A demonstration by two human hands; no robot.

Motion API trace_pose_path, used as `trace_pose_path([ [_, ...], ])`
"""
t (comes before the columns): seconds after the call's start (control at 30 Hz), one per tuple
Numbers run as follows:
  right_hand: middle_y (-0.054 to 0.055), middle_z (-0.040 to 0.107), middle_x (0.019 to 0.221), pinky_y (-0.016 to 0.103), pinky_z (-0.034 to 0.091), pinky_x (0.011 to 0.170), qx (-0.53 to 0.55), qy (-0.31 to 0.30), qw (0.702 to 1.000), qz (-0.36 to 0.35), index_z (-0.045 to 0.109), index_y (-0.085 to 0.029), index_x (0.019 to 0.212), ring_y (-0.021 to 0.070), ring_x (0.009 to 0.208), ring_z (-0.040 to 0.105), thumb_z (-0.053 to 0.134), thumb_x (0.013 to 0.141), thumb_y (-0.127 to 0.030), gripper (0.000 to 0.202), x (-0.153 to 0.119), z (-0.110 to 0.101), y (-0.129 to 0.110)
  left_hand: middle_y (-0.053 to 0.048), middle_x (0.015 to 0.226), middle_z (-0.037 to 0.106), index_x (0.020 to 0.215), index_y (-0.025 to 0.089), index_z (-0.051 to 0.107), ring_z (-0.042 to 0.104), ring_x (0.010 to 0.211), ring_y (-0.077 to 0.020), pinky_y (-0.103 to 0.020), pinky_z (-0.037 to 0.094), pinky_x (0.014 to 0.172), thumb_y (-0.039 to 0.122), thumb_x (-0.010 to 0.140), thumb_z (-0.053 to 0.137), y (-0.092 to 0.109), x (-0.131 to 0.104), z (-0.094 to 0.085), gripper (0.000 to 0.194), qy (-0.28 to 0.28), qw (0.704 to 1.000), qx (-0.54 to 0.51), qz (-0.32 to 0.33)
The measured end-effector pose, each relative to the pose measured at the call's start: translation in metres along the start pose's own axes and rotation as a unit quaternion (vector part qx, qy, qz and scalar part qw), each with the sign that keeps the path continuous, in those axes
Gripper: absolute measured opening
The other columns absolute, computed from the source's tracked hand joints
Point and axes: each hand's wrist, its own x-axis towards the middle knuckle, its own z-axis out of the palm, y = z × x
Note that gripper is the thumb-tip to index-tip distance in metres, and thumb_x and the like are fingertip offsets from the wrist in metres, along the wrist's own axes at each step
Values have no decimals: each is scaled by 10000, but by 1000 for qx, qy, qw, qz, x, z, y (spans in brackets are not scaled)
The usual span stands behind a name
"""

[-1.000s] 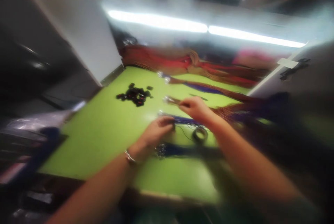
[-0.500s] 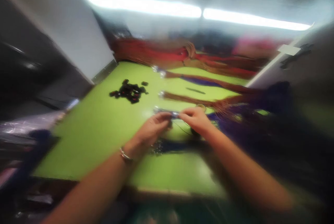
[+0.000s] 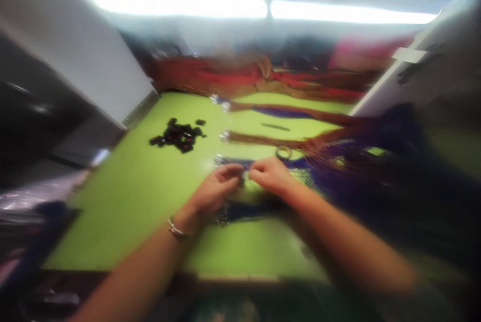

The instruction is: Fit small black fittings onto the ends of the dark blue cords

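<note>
My left hand (image 3: pixel 220 183) is closed in a pinch over the green table (image 3: pixel 128 207), a bracelet (image 3: pixel 176 229) on its wrist. Right beside it, my right hand (image 3: pixel 271 174) is closed too, its fingertips close to the left ones. What they pinch is small and blurred, and I cannot make it out. Blue wires (image 3: pixel 296 163) run behind my hands, with pale ends to the left. Nearer to me, under my hands, lies a bundle of dark blue wires (image 3: pixel 248 211) with small shiny ends. Just beyond my right hand is a roll of tape (image 3: pixel 283 152).
A heap of small black parts (image 3: pixel 178 135) lies on the left of the table. Bundles of brown wires (image 3: pixel 263 137) stretch across the right, near a thin dark stick (image 3: pixel 275 126). Red and brown wires (image 3: pixel 210 76) line the back. Grey panels (image 3: pixel 101 61) stand at both sides.
The view has shifted slightly, so the table things appear further left. My right hand has curled its fingers more, and the tape roll shows more fully behind it.
</note>
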Motion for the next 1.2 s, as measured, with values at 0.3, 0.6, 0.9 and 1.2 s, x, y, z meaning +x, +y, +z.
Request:
trace_pose_path([
  [0.3,-7,552,518,222,249,497,-92,8,995,26,613,-159,546,86,508,402,487,686,-264,216,-5,-1,-10,-65,970,670,999,174,655,618,819,-154,-271,493,742,211,711,710,-11,4,-7,295,-5,986,146,86],
  [0.6,-15,561,550,192,360,533,102,-26,994,21,668,-121,670,85,529,468,501,700,-222,198,-1,-2,-1,-63,931,688,1028,174,649,627,767,-144,-272,501,717,231,718,702,-14,6,-12,320,-2,994,92,57],
  [0.9,1,598,582,200,328,544,-27,0,1000,-5,641,-134,609,87,549,469,503,685,-138,157,-6,10,-6,-66,926,690,1004,158,668,626,750,-142,-254,501,693,226,725,692,-15,8,-11,288,-34,991,118,60],
  [1.2,3,605,610,205,311,549,-51,36,998,-2,626,-152,648,94,559,466,481,726,-178,167,-11,12,-7,-79,975,687,1024,171,676,625,763,-161,-293,506,726,264,718,689,-15,7,-15,320,-38,984,160,64],
])
